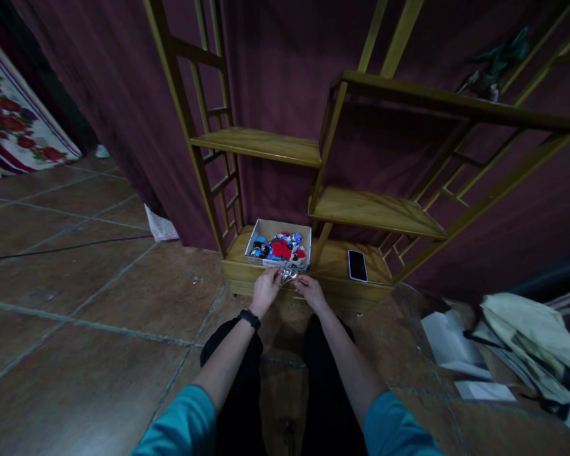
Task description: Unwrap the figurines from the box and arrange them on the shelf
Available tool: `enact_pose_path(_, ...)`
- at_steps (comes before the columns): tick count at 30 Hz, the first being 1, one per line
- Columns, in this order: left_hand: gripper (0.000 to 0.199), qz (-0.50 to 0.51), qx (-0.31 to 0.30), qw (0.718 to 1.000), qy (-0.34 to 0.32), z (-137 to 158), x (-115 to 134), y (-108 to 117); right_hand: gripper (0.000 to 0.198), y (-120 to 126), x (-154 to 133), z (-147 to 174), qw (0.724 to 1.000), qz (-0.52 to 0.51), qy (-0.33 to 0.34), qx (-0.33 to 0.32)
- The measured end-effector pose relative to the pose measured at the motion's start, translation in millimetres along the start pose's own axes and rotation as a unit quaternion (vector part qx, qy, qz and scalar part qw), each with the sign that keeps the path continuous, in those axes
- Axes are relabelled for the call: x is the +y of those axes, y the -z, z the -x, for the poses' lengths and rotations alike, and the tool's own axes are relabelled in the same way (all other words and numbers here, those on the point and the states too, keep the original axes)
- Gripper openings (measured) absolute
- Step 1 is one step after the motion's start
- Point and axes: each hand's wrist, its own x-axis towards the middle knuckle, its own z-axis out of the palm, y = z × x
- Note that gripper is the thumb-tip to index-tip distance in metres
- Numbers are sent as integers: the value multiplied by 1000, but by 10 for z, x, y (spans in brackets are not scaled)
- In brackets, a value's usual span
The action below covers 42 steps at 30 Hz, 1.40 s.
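Head view. A shiny wrapper point(289, 273) is pinched between the fingers of the left hand point(266, 288) and the right hand point(310, 291), just before a box point(285, 227). Part of the box's near wall is hidden by the wrapper, whose contents cannot be made out. The coloured pieces point(281, 249) inside the box are too small to be identified. Both sleeves point(183, 421) are cut off below.
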Motion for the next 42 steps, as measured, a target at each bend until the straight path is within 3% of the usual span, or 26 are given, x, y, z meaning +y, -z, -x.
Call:
enact_pose_path(12,27,-115,-20,988,-100,83,85,27,16,45,19,-8,996,74,48,27)
enact_pose_path(24,31,-177,-39,965,-190,138,220,41,28,139,24,-6,985,142,60,71)
enact_pose_path(42,30,-164,-47,962,-213,168,246,31,26,162,-95,27,981,164,51,87)
